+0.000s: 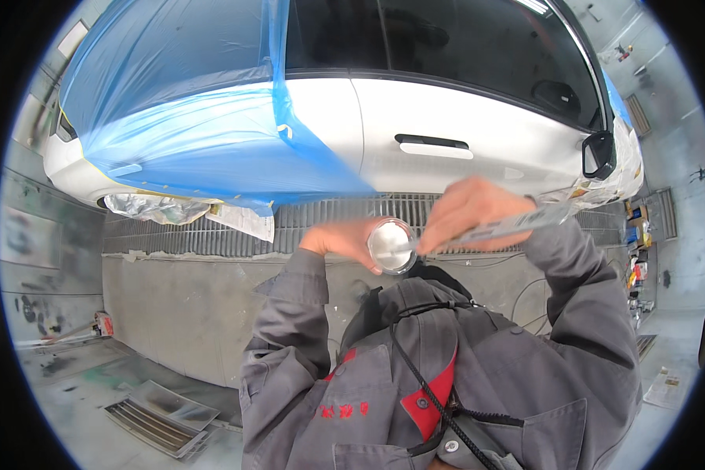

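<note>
My left hand (341, 240) is closed round the side of a clear cup (392, 244) in front of my chest. Whitish, silvery liquid shows inside the cup. A long, flat, pale stirring stick (529, 224) with printed markings is pinched in my right hand (471, 213), just right of the cup. The stick slants from upper right down to the cup, and its lower end reaches over the rim into the liquid. Motion blurs the stick and my right hand somewhat.
A white car (439, 110) stands ahead, its left part covered by blue masking film (204, 141). Its door mirror (598, 155) sticks out at right. Floor grating (313, 223) runs below the car. A hose or cable (521, 294) lies on the floor; supplies (638, 235) stand along the right.
</note>
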Demonstrator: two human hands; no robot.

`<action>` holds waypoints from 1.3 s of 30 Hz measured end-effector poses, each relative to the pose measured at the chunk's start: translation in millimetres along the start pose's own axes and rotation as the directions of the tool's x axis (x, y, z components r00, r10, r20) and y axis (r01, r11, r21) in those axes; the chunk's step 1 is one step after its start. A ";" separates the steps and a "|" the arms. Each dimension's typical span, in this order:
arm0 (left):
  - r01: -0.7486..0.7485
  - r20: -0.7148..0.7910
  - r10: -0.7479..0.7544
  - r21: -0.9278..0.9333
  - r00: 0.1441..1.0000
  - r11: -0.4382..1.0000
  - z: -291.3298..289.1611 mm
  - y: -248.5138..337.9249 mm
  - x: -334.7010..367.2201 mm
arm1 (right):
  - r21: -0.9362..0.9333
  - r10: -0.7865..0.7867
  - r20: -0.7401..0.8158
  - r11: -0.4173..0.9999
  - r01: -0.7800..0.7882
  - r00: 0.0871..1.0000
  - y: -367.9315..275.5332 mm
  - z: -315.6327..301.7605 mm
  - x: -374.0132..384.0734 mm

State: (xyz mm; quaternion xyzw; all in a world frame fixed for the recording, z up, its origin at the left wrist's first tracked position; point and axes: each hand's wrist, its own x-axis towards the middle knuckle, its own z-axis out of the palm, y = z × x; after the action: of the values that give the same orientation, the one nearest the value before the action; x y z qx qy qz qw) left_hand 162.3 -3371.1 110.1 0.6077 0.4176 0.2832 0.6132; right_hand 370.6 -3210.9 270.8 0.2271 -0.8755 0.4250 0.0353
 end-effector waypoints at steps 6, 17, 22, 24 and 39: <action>-0.028 -0.105 0.026 -0.022 0.994 0.999 -19.1 -4.8 22.9 | 0.294 0.354 -0.208 0.912 -0.287 0.912 85.1 3.3 -46.0; -0.035 -0.762 -0.122 -0.186 0.636 0.982 4.6 -32.1 135.5 | 0.801 0.806 -0.398 0.538 -0.263 0.437 165.9 -1.1 -94.3; 0.037 -0.824 -0.062 -0.050 0.563 0.998 13.3 -7.3 145.9 | 0.468 0.583 -0.464 0.800 -0.375 0.667 152.1 -52.3 -102.6; -0.042 -0.869 0.031 0.011 0.493 0.999 10.2 -2.0 142.4 | 0.257 0.524 -0.391 0.852 -0.456 0.757 137.4 -50.7 -101.7; 0.200 -0.804 0.044 0.200 0.593 0.959 -20.5 -22.6 42.3 | 0.210 0.226 -0.465 0.967 -0.141 0.856 109.7 -30.0 -7.4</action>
State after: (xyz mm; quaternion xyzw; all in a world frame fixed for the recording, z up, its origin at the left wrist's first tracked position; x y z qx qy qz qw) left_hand 161.9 -3326.9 82.6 0.4736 0.7091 0.4388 0.2834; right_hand 326.3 -3126.5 208.1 0.0306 -0.8171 0.5422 0.1934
